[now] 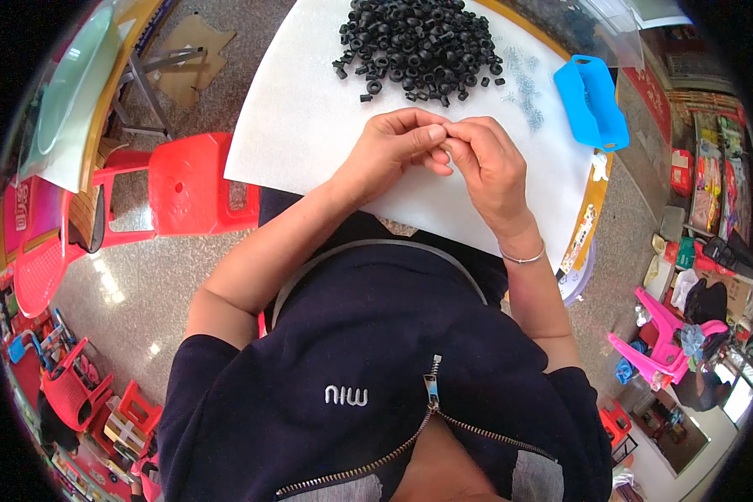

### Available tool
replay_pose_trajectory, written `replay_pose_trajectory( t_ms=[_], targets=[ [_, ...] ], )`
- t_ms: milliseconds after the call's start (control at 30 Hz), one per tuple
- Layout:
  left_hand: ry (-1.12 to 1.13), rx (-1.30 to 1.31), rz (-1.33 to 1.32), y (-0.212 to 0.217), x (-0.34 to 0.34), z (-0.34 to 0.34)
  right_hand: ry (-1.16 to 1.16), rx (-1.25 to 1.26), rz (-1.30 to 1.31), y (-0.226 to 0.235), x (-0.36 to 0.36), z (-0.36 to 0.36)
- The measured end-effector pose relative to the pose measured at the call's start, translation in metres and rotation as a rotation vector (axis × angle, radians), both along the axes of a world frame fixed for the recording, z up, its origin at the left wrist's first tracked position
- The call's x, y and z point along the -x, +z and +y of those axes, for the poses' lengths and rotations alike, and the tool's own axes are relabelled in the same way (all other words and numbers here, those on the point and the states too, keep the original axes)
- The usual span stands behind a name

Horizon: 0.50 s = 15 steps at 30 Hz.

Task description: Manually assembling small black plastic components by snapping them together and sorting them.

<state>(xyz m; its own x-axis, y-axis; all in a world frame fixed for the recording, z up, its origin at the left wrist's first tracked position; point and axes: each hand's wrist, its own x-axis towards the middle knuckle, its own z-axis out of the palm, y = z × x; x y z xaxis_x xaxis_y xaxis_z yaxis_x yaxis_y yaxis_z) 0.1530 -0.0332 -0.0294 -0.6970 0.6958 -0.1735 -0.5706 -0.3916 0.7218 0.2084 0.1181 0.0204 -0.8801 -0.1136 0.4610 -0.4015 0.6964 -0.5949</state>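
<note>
We can't make out what sits pinched between the left hand point(391, 149) and right hand point(487, 163); fingertips cover it. The black ring pile point(418, 46) runs off the top edge, and the small screws point(523, 88) blur together.

Bright, even daylight fills the sharp centre, glare whitens the table sheet point(309, 109), and fisheye bending with black vignette rings the edges.

White-covered table point(309, 109) carries black rubber rings point(418, 46); small screws point(523, 88); blue tray point(591, 102).
</note>
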Motion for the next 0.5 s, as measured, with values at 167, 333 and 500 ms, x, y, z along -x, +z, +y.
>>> replay_pose_trajectory(
  t_ms=[167, 333, 500],
  targets=[
    [-0.103, 0.025, 0.035, 0.005, 0.003, -0.002, 0.000, -0.022, 0.012, -0.002, -0.004, 0.001],
    [-0.227, 0.039, 0.009, 0.006, 0.007, -0.005, 0.076, -0.011, -0.006, 0.001, -0.007, 0.008],
    [-0.211, 0.074, 0.012, 0.009, 0.004, -0.003, 0.049, 0.043, -0.088, -0.003, -0.008, 0.010]
  ],
)
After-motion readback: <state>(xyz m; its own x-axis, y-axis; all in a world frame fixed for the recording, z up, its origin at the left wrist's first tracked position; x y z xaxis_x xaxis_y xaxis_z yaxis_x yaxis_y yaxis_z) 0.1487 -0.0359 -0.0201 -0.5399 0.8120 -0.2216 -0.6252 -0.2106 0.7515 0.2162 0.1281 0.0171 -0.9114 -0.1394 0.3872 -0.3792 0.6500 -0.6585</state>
